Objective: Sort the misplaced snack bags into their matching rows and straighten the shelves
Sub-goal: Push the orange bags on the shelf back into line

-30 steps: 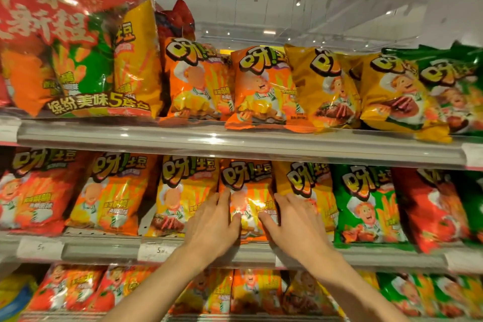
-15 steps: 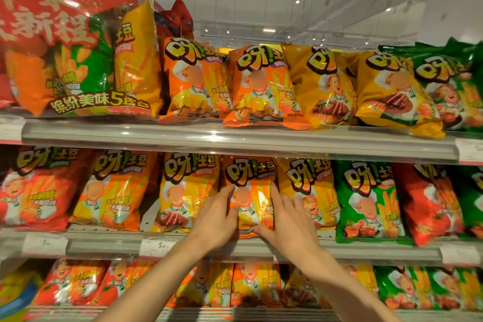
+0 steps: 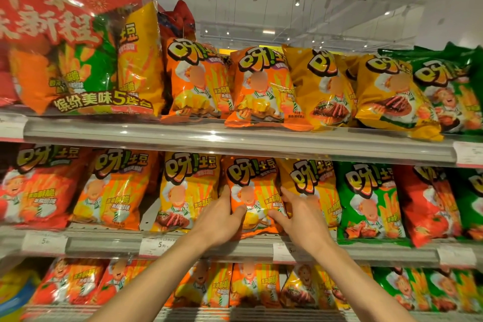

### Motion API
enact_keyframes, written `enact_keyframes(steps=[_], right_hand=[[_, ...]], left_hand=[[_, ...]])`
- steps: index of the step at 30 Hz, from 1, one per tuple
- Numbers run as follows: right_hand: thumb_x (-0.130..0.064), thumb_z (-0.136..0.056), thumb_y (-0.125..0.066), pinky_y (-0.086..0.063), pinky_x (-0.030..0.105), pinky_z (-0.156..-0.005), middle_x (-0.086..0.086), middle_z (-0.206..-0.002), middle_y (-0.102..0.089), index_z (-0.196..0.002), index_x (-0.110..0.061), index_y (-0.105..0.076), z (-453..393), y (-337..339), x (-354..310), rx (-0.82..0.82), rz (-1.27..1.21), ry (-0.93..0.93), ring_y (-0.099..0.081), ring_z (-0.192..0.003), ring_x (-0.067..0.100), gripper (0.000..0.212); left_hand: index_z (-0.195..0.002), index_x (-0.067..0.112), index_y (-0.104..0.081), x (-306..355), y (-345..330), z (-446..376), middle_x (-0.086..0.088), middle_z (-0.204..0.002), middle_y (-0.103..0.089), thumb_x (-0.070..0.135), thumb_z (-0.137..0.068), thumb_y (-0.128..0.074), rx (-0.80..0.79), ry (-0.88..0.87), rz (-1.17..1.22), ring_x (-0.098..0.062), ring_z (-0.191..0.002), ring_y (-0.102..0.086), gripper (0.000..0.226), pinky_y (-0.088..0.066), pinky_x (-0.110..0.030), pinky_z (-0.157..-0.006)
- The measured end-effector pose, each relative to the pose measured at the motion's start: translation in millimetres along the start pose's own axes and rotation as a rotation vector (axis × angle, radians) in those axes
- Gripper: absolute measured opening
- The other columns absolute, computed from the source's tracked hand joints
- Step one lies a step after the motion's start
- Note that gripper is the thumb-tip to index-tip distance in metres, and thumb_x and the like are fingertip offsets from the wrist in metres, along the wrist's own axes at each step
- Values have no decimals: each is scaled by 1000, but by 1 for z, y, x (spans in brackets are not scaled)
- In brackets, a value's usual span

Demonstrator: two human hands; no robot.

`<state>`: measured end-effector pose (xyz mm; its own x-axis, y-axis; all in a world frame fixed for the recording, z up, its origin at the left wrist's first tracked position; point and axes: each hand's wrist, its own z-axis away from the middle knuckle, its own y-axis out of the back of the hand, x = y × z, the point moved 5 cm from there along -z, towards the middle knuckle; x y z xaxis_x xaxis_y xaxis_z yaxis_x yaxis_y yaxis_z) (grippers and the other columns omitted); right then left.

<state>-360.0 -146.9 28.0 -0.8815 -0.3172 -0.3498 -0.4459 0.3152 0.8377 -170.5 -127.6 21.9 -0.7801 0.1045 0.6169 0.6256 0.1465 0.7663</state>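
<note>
orange snack bag (image 3: 254, 191) upright on middle shelf (image 3: 104, 246), clasped between left hand (image 3: 219, 219), right hand (image 3: 300, 219)

Orange snack bag (image 3: 254, 191) upright on middle shelf (image 3: 235, 247), between two yellow bags (image 3: 188, 188) (image 3: 317, 185); green bag (image 3: 366, 198), red bag (image 3: 428, 204) further right.

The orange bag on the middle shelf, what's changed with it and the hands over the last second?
Both hands closed in: the left hand and right hand now grip the sides of the orange bag, where earlier they lay flatter on its front. The bag remains in its row; neighbouring bags unchanged.
</note>
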Motion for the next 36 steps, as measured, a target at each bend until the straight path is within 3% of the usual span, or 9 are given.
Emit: enact_keyframes(steps=[6, 9, 12, 17, 23, 26, 31, 34, 36], right_hand=[[-50, -97, -54, -30, 37, -117, 2, -155, -42, -155, -18, -31, 0, -6, 5, -63, -51, -10, -34, -145, 22, 70], [-55, -94, -54, -22, 38, -121, 2, -162, -26, -159, -18, -9, 2, -7, 5, -128, -53, -13, -19, -150, 24, 88], [-60, -85, -64, -31, 40, -116, 4, -156, -34, -159, -19, 2, 2, -10, 8, -153, -15, -15, -26, -145, 28, 107], [-67, -72, -71, -44, 41, -103, 1, -138, -51, -154, -22, -15, -3, -11, 15, -93, -50, -34, -43, -130, 24, 109], [-76, -67, -68, -48, 37, -100, -2, -145, -44, -157, -26, -12, 0, -6, 7, -102, -170, 0, -48, -129, 19, 117], [-74, -71, -68, -46, 28, -95, -5, -142, -39, -158, -26, -11, 10, 2, -7, -69, -178, 34, -49, -127, 16, 114], [-71, -74, -67, -45, 25, -95, -14, -131, -40, -156, -32, -16, 24, 5, -39, 10, -284, 103, -49, -120, 6, 104], [-74, -74, -65, -39, 16, -89, -19, -124, -40, -153, -36, -22, 27, 2, -62, 16, -317, 144, -46, -114, -2, 98], [-76, -74, -63, -35, 10, -85, -21, -123, -39, -151, -37, -24, 28, 0, -80, 8, -321, 182, -45, -111, -5, 96]], left_hand=[[-157, 14, -20, 8, -7, -5, -4, -162, -28, 36, -103, -48, 48, -29, 153, -21, -148, -29, 64, -26, -31, -116], [-157, 17, -19, 7, -14, -6, -4, -161, -26, 36, -102, -51, 67, -47, 194, -20, -147, -29, 66, -26, -30, -116], [-156, 21, -23, 15, -17, -8, -2, -154, -32, 35, -100, -54, 93, -97, 215, -17, -141, -36, 66, -31, -29, -115], [-151, 35, -29, 22, -12, -10, 4, -141, -38, 42, -94, -64, 141, -125, 284, -8, -124, -44, 67, -36, -22, -98], [-151, 30, -31, 10, 3, -5, 16, -130, -52, 42, -87, -73, 175, -77, 432, 4, -105, -54, 78, -42, -9, -83], [-145, 35, -39, 2, 12, 2, 18, -120, -61, 47, -83, -74, 193, -62, 493, 3, -103, -60, 72, -52, -25, -91], [-136, 35, -47, -17, 38, 20, 18, -126, -51, 56, -81, -72, 294, -39, 524, 5, -113, -49, 65, -39, -17, -89], [-133, 33, -51, -34, 56, 31, 20, -119, -54, 54, -79, -72, 354, -20, 554, 22, -97, -50, 62, -38, -4, -76], [-131, 30, -54, -48, 69, 38, 19, -120, -57, 45, -82, -73, 386, -2, 574, 20, -98, -51, 54, -40, -3, -73]])
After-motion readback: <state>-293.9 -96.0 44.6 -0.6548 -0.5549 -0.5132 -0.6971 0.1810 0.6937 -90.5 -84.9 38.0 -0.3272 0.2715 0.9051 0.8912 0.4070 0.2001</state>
